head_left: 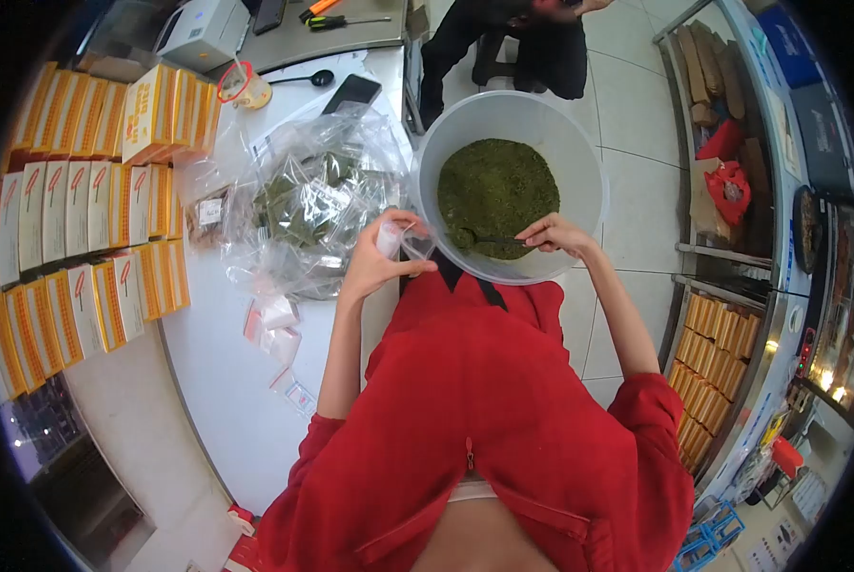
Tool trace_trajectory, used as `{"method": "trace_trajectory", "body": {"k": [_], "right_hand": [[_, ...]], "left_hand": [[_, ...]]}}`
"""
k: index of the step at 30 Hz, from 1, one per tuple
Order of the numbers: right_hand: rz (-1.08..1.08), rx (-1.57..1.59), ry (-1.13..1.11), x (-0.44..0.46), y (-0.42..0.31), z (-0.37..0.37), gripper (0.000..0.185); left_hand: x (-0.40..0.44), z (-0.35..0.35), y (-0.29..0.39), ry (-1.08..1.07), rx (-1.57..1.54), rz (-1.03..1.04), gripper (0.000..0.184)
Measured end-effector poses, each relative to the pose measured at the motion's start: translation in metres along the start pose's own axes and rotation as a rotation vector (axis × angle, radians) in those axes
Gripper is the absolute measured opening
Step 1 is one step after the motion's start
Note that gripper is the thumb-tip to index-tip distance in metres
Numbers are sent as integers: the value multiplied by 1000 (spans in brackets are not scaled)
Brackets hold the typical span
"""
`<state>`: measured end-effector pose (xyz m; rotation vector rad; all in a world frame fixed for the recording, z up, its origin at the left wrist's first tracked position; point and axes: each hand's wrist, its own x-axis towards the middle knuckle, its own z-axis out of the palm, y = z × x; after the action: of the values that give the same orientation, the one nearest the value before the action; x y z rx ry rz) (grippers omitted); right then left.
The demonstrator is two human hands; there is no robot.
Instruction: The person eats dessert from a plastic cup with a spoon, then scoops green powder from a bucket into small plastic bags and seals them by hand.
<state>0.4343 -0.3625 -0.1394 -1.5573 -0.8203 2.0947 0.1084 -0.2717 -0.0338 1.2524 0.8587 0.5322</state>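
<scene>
A large whitish tub (587, 181) holds green powder (498, 186). My right hand (553, 234) is closed on the handle of a dark spoon (493, 239), whose bowl rests in the powder near the tub's front left side. My left hand (389, 255) holds a small clear plastic bag (415, 244), its mouth spread between thumb and fingers, beside the tub's left rim. Left of that hand, a big clear bag (317, 200) with green packets inside lies on the white table (226, 381). Small empty-looking bags (276, 327) lie below it.
Stacks of orange and white boxes (83, 205) stand at the left. A phone (353, 93), a black ladle (320, 78) and a cup (246, 88) sit behind the big bag. Another person (503, 48) is beyond the tub. Shelves (699, 248) line the right side.
</scene>
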Motion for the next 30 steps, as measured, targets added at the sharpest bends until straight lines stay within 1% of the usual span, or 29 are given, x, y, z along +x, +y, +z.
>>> {"method": "trace_trajectory", "body": {"k": [1, 3, 4, 5, 7, 8, 9, 11, 12, 13, 15, 16, 17, 19, 20, 23, 25, 27, 28, 29, 30], "right_hand": [[-7, -1, 11, -13, -5, 3, 24], [-30, 199, 101, -36, -18, 16, 21], [-29, 200, 194, -52, -31, 26, 23], [-37, 195, 201, -63, -32, 28, 23], [-163, 288, 310, -78, -35, 31, 24], [-220, 261, 390, -86, -39, 36, 24], [-230, 257, 394, -94, -45, 43, 24], [-384, 147, 665, -106, -52, 55, 23], [-470, 44, 735, -107, -46, 56, 22], [-477, 40, 741, -111, -50, 62, 22], [-625, -285, 975, -119, -64, 80, 21], [-691, -366, 1006, -118, -62, 84, 24], [-694, -369, 1009, -119, -63, 88, 24], [-760, -653, 1087, -121, -64, 97, 29], [-794, -729, 1105, -120, -61, 97, 34], [-860, -798, 1145, -117, -57, 99, 36], [-886, -767, 1184, -114, -56, 100, 38], [-910, -733, 1226, -111, -56, 99, 40], [-849, -739, 1242, -110, -55, 98, 39], [-790, -742, 1259, -109, -54, 96, 38], [-793, -740, 1259, -107, -45, 92, 38]], "left_hand": [[9, 6, -2, -9, 0, 9, 57], [26, 19, -5, 29, 121, 145, 56], [33, 26, -10, 49, 230, 218, 54], [40, 33, -15, 47, 230, 229, 54], [53, 46, -27, 153, 306, 239, 50], [60, 53, -29, 181, 288, 219, 49], [65, 59, -31, 180, 289, 231, 49], [76, 69, -29, 225, 374, 212, 50], [83, 72, -34, 260, 408, 245, 54], [88, 76, -32, 258, 406, 255, 54], [94, 83, -25, 293, 428, 272, 55], [94, 86, -19, 292, 424, 278, 55], [94, 89, -12, 301, 454, 264, 56], [94, 92, -4, 313, 480, 253, 56], [94, 92, -2, 329, 499, 233, 56], [94, 92, 1, 348, 494, 228, 56], [93, 91, 1, 351, 469, 245, 56], [93, 90, -4, 339, 439, 312, 53], [93, 88, -5, 343, 438, 316, 53], [94, 86, -6, 394, 522, 469, 51], [93, 83, -8, 442, 606, 619, 50]]}}
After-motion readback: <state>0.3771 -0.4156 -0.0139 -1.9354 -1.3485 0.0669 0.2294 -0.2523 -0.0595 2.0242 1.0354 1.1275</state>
